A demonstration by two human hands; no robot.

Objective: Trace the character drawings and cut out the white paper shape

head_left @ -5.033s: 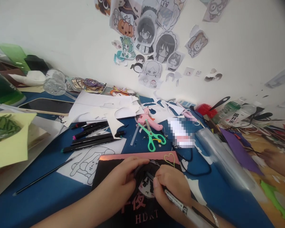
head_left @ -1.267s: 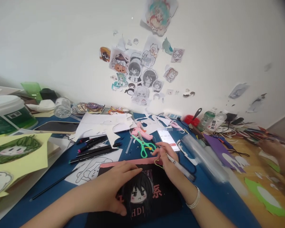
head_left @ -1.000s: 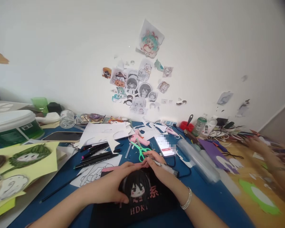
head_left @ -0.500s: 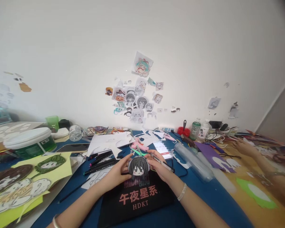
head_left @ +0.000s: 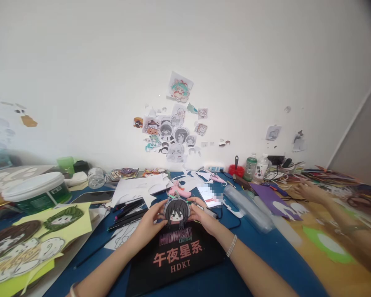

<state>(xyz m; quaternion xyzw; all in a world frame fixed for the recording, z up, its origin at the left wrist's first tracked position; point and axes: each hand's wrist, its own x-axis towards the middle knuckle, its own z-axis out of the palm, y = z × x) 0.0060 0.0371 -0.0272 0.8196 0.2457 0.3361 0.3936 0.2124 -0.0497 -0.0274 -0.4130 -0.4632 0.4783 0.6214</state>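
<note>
A paper cutout (head_left: 176, 211) of a dark-haired cartoon head is held upright between both hands, facing me. My left hand (head_left: 153, 218) pinches its left edge with thumb and fingers. On the other edge, the fingers of my right hand (head_left: 202, 214) are closed too. A grey-white pen (head_left: 209, 211) runs along the back of my right hand; whether it is gripped I cannot tell. Below the cutout lies a black board (head_left: 176, 268) with pink lettering. Just behind is a pink object (head_left: 179, 190).
Black markers (head_left: 126, 218) and white paper (head_left: 139, 189) lie left, with coloured drawings (head_left: 64, 218) on yellow sheets and a white-lidded tub (head_left: 35, 189). To the right are a lit phone (head_left: 210, 196), a clear plastic roll (head_left: 249, 208) and bottles (head_left: 251, 167). Another person's arm (head_left: 334, 210) reaches in.
Both hands have moved the cutout slightly up and away, uncovering more of the board's lettering. The pen has shifted along with my right hand. The view has turned a little.
</note>
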